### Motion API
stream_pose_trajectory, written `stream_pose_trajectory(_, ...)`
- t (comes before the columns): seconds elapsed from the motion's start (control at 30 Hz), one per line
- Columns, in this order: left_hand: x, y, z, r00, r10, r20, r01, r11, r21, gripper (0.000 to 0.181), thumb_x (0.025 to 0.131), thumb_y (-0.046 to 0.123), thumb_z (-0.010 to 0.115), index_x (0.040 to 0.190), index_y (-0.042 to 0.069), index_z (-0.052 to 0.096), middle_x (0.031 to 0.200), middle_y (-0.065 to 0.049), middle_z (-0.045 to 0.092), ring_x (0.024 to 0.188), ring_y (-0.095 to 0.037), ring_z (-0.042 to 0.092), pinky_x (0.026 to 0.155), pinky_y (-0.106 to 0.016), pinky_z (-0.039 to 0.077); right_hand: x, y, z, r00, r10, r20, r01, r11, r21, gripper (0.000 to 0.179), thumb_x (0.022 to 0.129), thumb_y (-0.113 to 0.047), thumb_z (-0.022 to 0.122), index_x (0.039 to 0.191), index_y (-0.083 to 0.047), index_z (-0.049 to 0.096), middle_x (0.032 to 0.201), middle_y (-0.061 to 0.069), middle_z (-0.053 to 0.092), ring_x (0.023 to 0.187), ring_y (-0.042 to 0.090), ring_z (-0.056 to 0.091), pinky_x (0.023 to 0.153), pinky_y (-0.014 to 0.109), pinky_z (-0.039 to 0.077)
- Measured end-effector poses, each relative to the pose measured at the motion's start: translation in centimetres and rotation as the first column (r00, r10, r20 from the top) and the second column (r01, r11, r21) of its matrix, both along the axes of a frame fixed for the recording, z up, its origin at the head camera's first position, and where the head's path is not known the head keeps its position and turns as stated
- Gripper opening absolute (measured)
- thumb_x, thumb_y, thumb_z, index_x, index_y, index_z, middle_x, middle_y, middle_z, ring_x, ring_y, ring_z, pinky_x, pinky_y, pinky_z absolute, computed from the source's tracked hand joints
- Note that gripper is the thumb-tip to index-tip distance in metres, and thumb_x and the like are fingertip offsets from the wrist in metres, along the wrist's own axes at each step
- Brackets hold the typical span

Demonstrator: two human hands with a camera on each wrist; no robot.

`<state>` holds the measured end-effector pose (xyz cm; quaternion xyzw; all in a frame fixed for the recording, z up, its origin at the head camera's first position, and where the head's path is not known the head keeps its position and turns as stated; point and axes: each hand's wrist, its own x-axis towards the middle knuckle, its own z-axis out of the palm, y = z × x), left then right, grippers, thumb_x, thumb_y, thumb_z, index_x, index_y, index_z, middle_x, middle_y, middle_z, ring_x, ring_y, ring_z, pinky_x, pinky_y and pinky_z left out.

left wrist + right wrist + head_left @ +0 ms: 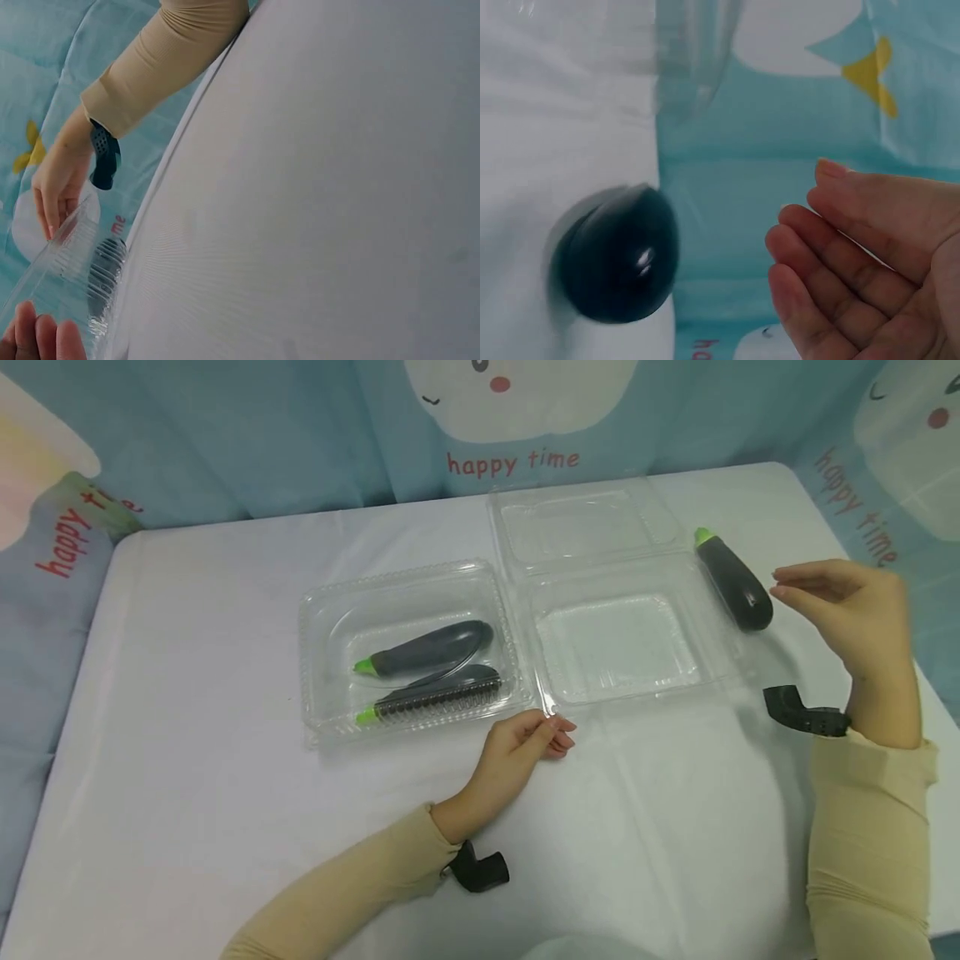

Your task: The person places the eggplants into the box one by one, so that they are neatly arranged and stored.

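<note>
My left hand [521, 743] is by the near corner of an open clear plastic clamshell box [322, 610], its fingers loosely bent; whether they touch the rim is hard to tell. Two dark eggplants with green stems lie in that box, an upper eggplant [435, 647] and a lower eggplant [442, 685] partly behind the ribbed wall. A third eggplant [735, 581] lies at the right, beside the clear lid [615, 693]. My right hand [855, 610] hovers just right of its rounded end, holding nothing. In the right wrist view a gap separates the fingers from this eggplant [619, 259].
Behind the lid lies another clear plastic section [585, 560]. A white cloth covers the table [202, 693], and a blue printed curtain [300, 435] hangs along its far side. A pale rounded object [588, 948] shows at the bottom edge.
</note>
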<state>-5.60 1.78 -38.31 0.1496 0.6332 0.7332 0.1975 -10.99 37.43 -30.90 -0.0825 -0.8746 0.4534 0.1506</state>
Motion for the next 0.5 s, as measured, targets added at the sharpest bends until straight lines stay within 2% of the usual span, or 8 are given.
stream_pose_trajectory(0.27, 0.4, 0.6, -0.1, 0.997, 0.076, -0.019, -0.076, 0.997, 0.025, 0.024, 0.099, 0.002, 0.046, 0.095, -0.017, 0.059, 0.093, -0.032, 0.063, 0.084, -0.043, 0.063, 0.074, -0.031, 0.058, -0.6, 1.8, -2.2, 0.999, -0.044, 0.024, 0.046, 0.997, -0.065, 0.021, 0.081, 0.0, 0.071, 0.102, -0.003, 0.073, 0.079, -0.023, 0.066, 0.07, -0.007, 0.062, 0.066, 0.006, 0.044)
stream_pose_trajectory(0.5, 0.4, 0.8, -0.1, 0.997, 0.072, -0.006, -0.072, 0.997, 0.037, 0.024, 0.099, 0.003, 0.046, 0.095, -0.016, 0.06, 0.092, -0.032, 0.063, 0.083, -0.043, 0.063, 0.074, -0.032, 0.058, -0.9, 2.1, -3.5, 0.989, -0.109, 0.102, 0.105, 0.994, 0.037, 0.035, 0.08, -0.014, 0.076, 0.114, -0.01, 0.069, 0.084, -0.028, 0.06, 0.07, -0.013, 0.056, 0.066, 0.003, 0.041)
